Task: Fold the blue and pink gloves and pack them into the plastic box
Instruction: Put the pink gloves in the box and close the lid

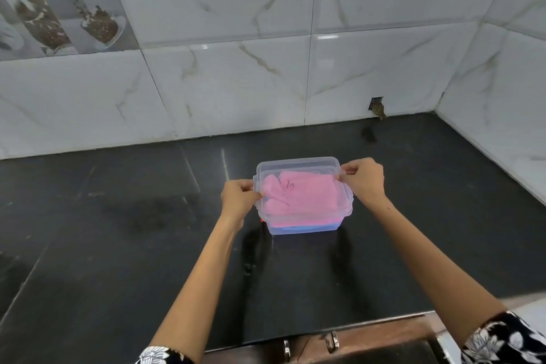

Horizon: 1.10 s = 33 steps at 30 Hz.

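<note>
A clear plastic box [304, 227] stands on the black countertop [118, 230], its clear lid [298, 164] resting on top. Through the lid I see folded pink gloves [301, 195] filling the upper part, and a blue layer, the blue gloves [307, 227], shows through the front wall beneath them. My left hand [237, 198] pinches the lid's left edge. My right hand [365, 182] pinches the lid's right edge. Both hands press against the box sides.
Marble-patterned wall tiles [236, 83] rise behind and to the right of the counter. A small hole with brown debris [378, 109] sits at the wall's base. Drawer handles [331, 341] show below the counter's front edge.
</note>
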### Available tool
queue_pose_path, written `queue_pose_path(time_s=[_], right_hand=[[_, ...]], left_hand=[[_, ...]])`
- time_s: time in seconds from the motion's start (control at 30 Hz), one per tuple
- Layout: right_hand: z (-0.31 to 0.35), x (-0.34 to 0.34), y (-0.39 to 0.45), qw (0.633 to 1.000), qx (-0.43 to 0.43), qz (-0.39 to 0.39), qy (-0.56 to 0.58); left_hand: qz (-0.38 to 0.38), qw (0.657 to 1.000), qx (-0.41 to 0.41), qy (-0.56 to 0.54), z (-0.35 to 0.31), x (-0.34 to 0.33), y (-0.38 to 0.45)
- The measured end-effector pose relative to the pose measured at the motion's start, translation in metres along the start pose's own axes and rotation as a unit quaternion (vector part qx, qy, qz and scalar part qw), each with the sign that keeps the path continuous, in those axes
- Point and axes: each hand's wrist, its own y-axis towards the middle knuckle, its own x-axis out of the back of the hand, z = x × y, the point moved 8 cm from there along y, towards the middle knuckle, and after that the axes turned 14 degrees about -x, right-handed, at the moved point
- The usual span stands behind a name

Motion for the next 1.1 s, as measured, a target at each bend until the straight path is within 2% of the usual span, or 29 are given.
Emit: queue_pose_path(time_s=[0.13,0.37,0.6,0.83,1.0,1.1], right_hand=[[-0.011,-0.008,0.002,1.000,-0.005,0.020,-0.016],[-0.020,-0.008,0.005,1.000,-0.003,0.030,0.008],[-0.024,-0.013,0.005,0.999,0.012,0.038,-0.016],[-0.016,-0.016,0.006,0.994,0.034,0.033,-0.099],[-0.025,-0.019,0.006,0.993,0.024,0.039,-0.109],[-0.041,-0.025,0.004,0.992,0.014,0.098,-0.074]], left_hand=[[-0.008,1.000,0.025,0.008,0.010,0.002,0.000],[-0.039,0.999,0.020,0.011,0.014,0.001,0.004],[-0.057,0.996,0.067,-0.016,0.029,0.000,0.010],[-0.068,0.995,0.067,-0.028,0.032,0.000,0.012],[-0.100,0.994,0.049,-0.017,0.031,-0.002,0.007],[-0.131,0.991,0.030,-0.007,0.032,-0.002,-0.001]])
